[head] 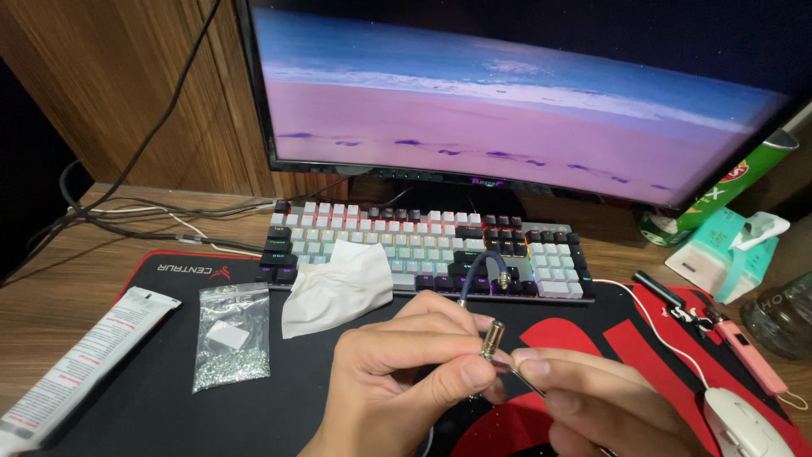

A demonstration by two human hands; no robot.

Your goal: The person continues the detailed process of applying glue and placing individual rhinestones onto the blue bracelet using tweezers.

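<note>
My left hand (397, 372) pinches a small metal connector (492, 338) between thumb and fingers, low in the middle of the view. A short blue braided cable (474, 271) loops up from that hand to a second metal plug (504, 278) hanging over the keyboard. My right hand (592, 402) holds a thin metal tool (526, 382) whose tip touches the connector's base. Both hands hover above a black and red desk mat (169, 398).
A backlit white and black keyboard (423, 245) lies behind the hands with a crumpled tissue (338, 288) on its front edge. A clear bag of tiny beads (231, 338) and a white tube (85, 364) lie left. A white mouse (744, 423), pink pen-shaped tool (748, 355), tissue pack (727, 250) and monitor (507, 93) are nearby.
</note>
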